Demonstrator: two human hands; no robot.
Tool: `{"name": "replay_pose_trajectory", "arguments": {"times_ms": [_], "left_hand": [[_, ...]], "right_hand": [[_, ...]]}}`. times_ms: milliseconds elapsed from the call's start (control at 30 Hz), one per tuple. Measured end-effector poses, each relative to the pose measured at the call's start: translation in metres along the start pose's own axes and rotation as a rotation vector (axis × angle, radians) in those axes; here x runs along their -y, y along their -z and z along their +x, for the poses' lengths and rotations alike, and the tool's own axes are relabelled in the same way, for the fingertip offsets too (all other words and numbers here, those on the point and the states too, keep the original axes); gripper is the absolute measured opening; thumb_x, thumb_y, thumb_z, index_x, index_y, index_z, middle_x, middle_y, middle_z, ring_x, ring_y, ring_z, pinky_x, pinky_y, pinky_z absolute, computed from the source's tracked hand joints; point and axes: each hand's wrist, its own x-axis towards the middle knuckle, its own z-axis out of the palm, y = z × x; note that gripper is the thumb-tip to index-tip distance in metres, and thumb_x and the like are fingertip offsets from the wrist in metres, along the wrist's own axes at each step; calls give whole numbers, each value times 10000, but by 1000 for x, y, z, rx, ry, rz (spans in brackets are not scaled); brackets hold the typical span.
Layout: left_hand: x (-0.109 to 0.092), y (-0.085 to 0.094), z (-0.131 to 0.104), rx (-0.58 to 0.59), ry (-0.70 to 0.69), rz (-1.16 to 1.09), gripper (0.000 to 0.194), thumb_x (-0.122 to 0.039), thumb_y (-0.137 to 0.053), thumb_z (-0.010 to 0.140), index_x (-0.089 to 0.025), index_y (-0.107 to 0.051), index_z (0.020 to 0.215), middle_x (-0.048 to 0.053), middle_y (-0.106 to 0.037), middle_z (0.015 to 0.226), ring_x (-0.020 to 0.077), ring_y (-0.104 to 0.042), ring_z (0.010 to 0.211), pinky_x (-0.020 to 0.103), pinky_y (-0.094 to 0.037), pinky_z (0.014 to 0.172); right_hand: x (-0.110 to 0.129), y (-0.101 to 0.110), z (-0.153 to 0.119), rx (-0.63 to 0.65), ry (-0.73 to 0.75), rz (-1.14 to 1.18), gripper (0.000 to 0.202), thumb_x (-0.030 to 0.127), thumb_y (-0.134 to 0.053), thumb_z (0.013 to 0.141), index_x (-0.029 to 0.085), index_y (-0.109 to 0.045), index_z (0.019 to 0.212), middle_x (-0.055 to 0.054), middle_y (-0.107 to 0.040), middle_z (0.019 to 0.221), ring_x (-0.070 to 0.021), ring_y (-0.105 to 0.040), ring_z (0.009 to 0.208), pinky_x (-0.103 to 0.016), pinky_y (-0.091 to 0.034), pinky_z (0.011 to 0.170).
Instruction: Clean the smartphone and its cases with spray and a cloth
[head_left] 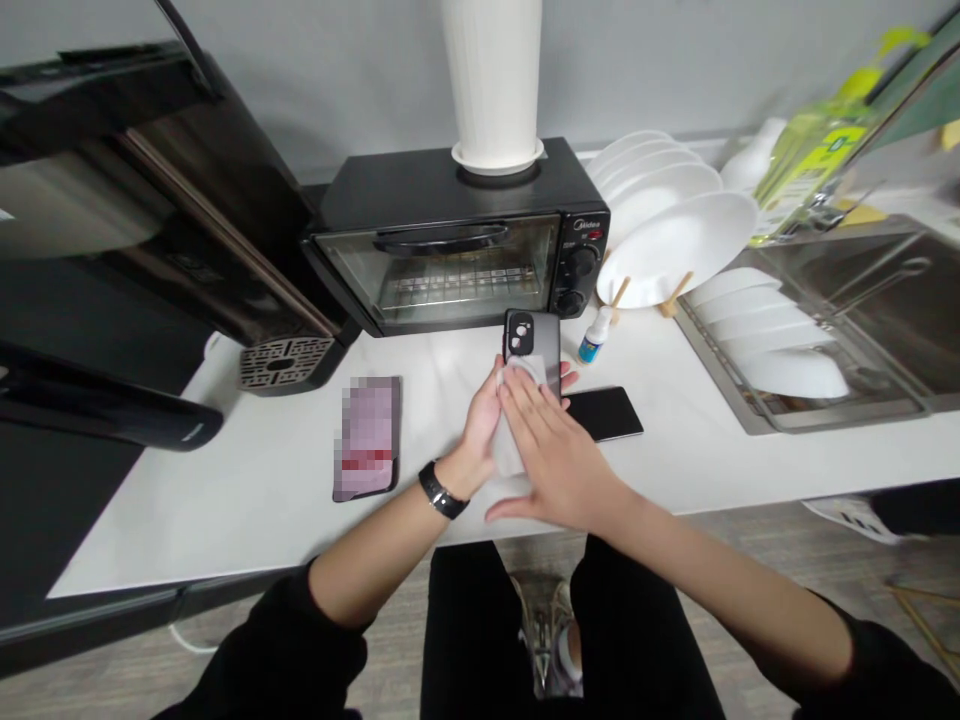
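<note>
A grey phone case with a black camera cutout point(549, 338) rests in my left hand point(481, 418), whose fingertips show past the case's right edge. Pressed flat over its lower part is a white tissue point(508, 452), under the fingers of my right hand point(551, 435). The right thumb sticks out to the left, apart from the fingers. Just right of my hands a black-screened phone point(606, 413) lies on the white counter point(442, 370). Behind it stands a small white spray bottle with a blue label point(592, 343).
At the left lies a pinkish phone or case, partly pixelated point(369, 435). A toaster oven point(457, 270) bearing a white pot point(495, 80) stands behind my hands. White plates point(679, 240) and a sink with bowls point(787, 385) are at the right, a dark machine point(225, 240) at the left.
</note>
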Motion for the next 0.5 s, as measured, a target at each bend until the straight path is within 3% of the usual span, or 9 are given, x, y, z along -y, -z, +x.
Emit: {"name": "replay_pose_trajectory", "arguments": {"times_ms": [100, 300, 367, 500], "left_hand": [[-3, 1, -1, 16, 68, 31, 723, -608, -367, 1095, -49, -597, 1491, 177, -772, 1290, 287, -719, 1264, 417, -479, 1182], [12, 7, 3, 31, 21, 22, 470, -421, -479, 1101, -180, -650, 1466, 64, -807, 1255, 256, -709, 1295, 365, -468, 1184], [9, 7, 3, 51, -2, 6, 492, -424, -439, 1114, -177, -617, 1500, 59, -797, 1283, 240, -700, 1308, 352, -458, 1192], [1, 4, 1, 27, 10, 8, 699, -598, -365, 1103, -77, -570, 1521, 143, -780, 1291, 271, -693, 1319, 377, -455, 1201]], "right_hand": [[5, 0, -13, 20, 25, -42, 1192, 858, -411, 943, -31, -120, 1681, -282, -187, 1759, -367, -143, 1671, -583, -256, 1331], [-37, 3, 15, -130, -278, -77, 1162, 850, -293, 972, -25, -18, 1686, -321, -108, 1760, -415, -73, 1669, -672, -183, 1315], [-28, -4, 18, -148, -288, -58, 1217, 882, -306, 944, -40, -7, 1679, -337, -89, 1757, -426, -49, 1668, -673, -191, 1312], [9, -17, -3, -48, -136, -30, 1301, 917, -387, 895, -63, -28, 1672, -332, -130, 1754, -421, -75, 1669, -635, -224, 1322]]}}
